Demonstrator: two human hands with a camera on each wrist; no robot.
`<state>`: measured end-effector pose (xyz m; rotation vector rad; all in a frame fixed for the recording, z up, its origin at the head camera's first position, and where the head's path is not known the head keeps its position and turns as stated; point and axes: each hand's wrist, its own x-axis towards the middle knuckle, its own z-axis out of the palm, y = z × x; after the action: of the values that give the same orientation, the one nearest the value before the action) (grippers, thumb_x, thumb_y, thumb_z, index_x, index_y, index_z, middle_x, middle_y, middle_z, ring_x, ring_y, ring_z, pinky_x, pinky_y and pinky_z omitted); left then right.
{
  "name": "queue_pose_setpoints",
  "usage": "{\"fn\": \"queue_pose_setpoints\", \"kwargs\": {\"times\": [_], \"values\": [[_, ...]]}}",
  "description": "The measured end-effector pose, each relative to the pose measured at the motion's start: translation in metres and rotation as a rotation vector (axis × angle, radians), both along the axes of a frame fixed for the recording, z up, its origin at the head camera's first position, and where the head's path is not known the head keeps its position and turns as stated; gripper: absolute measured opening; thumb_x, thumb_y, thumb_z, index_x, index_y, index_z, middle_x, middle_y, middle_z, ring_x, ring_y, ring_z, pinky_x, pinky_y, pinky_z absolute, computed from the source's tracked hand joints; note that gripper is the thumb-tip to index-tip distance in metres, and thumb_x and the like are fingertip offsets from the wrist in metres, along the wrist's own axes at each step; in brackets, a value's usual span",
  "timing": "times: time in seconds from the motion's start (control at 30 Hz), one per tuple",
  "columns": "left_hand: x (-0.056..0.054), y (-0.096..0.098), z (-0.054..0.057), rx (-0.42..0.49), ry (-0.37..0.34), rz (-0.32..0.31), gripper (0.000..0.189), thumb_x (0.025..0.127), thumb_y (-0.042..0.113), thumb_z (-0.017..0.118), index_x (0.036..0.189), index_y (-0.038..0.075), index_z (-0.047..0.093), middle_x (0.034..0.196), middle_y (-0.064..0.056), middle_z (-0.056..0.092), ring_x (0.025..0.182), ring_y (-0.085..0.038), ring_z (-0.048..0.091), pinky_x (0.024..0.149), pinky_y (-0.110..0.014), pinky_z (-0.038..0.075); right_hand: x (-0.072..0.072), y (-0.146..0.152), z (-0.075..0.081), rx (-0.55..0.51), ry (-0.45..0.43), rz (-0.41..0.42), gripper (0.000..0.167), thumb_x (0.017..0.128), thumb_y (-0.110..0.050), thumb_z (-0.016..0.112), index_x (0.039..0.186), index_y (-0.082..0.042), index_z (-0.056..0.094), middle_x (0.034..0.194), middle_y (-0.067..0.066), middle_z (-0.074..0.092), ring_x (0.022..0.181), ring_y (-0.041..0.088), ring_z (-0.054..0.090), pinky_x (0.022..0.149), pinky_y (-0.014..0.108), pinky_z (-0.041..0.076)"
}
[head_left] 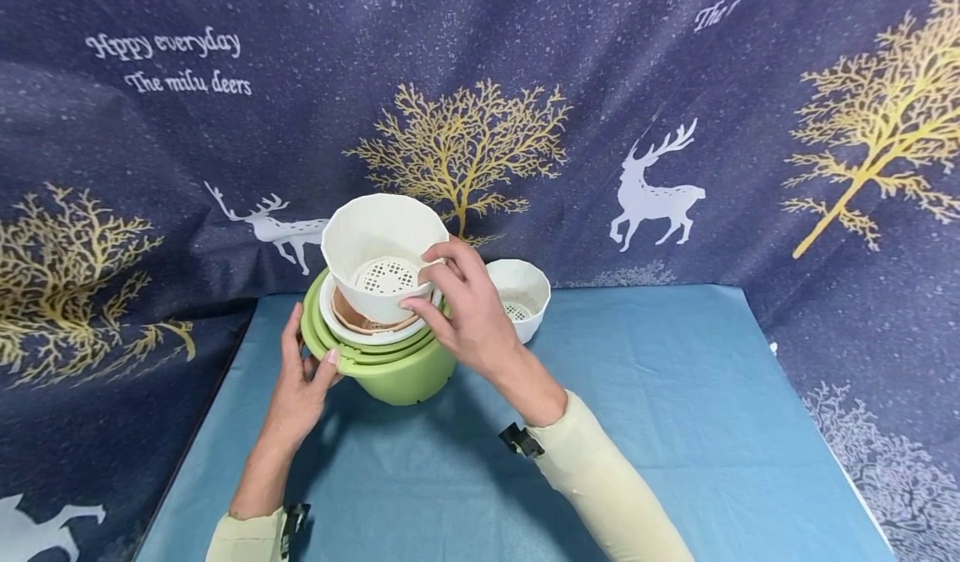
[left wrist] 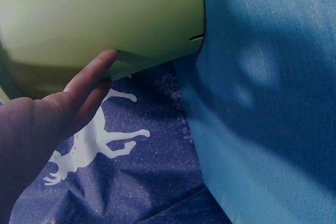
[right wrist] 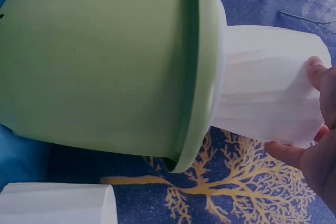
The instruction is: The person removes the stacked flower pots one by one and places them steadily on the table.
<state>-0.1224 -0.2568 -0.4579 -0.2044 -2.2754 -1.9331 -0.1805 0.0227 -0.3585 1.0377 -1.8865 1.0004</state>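
Pinching white pot (head_left: 382, 241) with right fingers (head_left: 457, 253), gripping green pot (head_left: 405, 380) with left fingers (head_left: 291, 337). Looks light, stiff (probably plastic). Hold by rim.

I see both forearms (head_left: 266, 470) angled inward, the right hand (head_left: 472, 316) raised and pinching, the left hand (head_left: 298, 391) lower, gripping.

Upper-limb covering: two long sleeves in plain pale cream fabric. The right sleeve (head_left: 611, 491) is smooth with slight creasing, tubular, and ends in a straight-edged cuff behind the wrist. The left sleeve (head_left: 243, 539), at the near edge, shows its cuff end only, lightly wrinkled. Each cuff carries a small, angular black unit: the left unit (head_left: 295, 529) on the cuff's right side, the right unit (head_left: 521, 440) on the cuff's left side. Left hand (head_left: 300, 391) and right hand (head_left: 468, 312): bare, five-fingered, uncovered to the cuff
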Motion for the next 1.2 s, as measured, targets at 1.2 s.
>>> {"fn": "queue_pose_setpoints", "kwargs": {"times": [1.2], "values": [[0.001,0.001,-0.001,-0.047,-0.024,0.024,0.080,0.114,0.015,0.048,0.170,0.041,-0.004,0.174,-0.020,0.006,0.121,0.008,0.055,0.088,-0.016,0.058,0.022,0.024,0.014,-0.143,0.041,-0.018,0.031,0.081,-0.009,0.092,0.094,-0.005,0.065,0.121,0.020,0.060,0.118,0.038,0.059,0.123,0.057,0.036]]}}
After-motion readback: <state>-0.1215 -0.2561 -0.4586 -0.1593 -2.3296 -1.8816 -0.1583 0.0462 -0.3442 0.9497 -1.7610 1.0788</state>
